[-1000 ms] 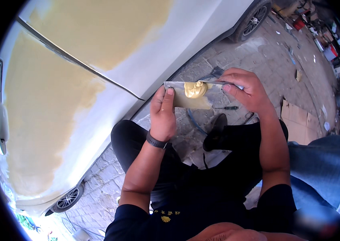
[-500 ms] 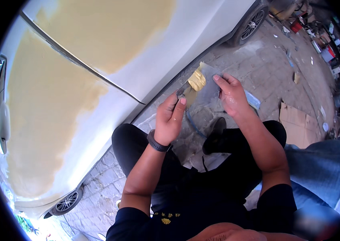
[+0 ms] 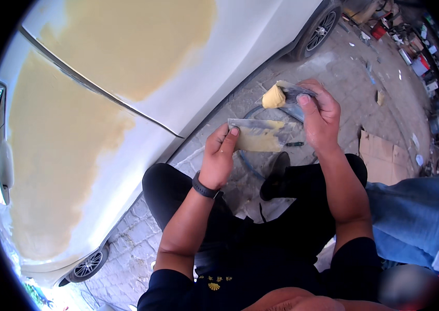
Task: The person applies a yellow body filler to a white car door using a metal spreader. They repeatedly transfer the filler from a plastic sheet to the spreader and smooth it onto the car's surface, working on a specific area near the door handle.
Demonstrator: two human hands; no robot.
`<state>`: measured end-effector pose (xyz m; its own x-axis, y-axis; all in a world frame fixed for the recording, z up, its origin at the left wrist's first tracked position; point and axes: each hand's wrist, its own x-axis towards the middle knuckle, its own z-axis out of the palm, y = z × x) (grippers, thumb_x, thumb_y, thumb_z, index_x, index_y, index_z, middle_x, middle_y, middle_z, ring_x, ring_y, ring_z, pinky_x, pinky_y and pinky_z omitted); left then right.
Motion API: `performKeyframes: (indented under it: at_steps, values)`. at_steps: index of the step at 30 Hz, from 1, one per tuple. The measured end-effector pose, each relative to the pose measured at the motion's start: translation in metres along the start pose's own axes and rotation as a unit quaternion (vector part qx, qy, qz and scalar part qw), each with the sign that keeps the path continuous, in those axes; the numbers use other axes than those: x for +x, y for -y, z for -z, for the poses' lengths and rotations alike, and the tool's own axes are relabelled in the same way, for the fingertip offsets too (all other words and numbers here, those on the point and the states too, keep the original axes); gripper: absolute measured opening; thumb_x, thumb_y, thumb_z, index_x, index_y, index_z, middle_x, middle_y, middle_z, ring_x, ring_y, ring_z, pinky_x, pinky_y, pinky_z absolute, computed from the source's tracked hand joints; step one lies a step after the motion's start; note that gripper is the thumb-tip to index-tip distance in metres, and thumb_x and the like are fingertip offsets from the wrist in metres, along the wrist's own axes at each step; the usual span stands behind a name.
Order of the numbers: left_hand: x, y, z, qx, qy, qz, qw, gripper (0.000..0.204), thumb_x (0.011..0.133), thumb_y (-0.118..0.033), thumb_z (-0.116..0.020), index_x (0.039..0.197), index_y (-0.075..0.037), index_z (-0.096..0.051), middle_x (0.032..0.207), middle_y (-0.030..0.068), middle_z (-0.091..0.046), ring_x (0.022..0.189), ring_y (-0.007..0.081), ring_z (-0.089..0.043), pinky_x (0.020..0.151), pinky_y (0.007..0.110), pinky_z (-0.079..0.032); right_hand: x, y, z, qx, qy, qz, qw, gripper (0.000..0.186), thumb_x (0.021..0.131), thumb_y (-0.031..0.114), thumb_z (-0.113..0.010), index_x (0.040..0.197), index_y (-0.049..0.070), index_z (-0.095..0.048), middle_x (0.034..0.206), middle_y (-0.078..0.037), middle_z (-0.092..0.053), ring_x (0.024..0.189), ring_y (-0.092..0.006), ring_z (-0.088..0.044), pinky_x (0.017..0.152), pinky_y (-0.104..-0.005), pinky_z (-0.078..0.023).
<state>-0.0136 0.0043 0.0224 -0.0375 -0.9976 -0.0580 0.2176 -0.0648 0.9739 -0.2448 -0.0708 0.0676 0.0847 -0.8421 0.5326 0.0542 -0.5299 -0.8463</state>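
Observation:
Between thumb and fingers, my left hand [image 3: 220,155] grips a flat rectangular putty spreader [image 3: 261,137] smeared with yellowish putty. My right hand [image 3: 323,116] is closed on a second, darker putty spreader [image 3: 298,93], its face tilted away. A thick lump of yellow putty [image 3: 273,97] clings to that spreader's left end. The two spreaders are apart, the right one held farther from me. On my left stands a white car [image 3: 141,135], its side panels covered in broad patches of dried yellow-beige putty [image 3: 58,150].
Paving bricks [image 3: 136,223] cover the ground, with a blue hose [image 3: 250,165] under my hands. Flattened cardboard [image 3: 384,158] lies to the right beside blue denim cloth [image 3: 411,212]. Clutter and boxes [image 3: 421,65] line the far right. The car's wheels [image 3: 320,33] stand at either end.
The spreaders, close together before, have parted. My right hand has turned and moved right, and the putty lump now sits on its spreader. The left spreader lies flatter to view.

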Motion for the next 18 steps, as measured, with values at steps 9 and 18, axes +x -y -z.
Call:
performKeyframes:
  at_steps: [9,18]
  values:
    - [0.007,0.002,0.012,-0.135,-0.094,-0.017,0.986,0.026,0.113,-0.019,-0.05,0.121,0.001,-0.065,0.116,0.008,-0.071,0.108,0.0178,-0.067,0.097,0.037,-0.053,0.01,0.0,0.013,-0.166,0.26,-0.084,0.947,0.022,0.106,0.014,-0.063,0.11,-0.006,-0.07,0.088,0.001,-0.065,0.082,-0.0084,-0.056,0.072,-0.0276,-0.047]
    - [0.008,0.004,0.017,-0.18,-0.143,-0.029,0.973,0.021,0.11,-0.015,-0.053,0.116,0.001,-0.066,0.119,0.0101,-0.071,0.11,0.0205,-0.069,0.095,0.043,-0.058,-0.012,-0.004,-0.028,-0.303,0.114,0.201,0.924,0.028,0.09,0.006,-0.071,0.116,0.011,-0.078,0.105,-0.005,-0.071,0.09,-0.0232,-0.068,0.076,-0.0343,-0.051]
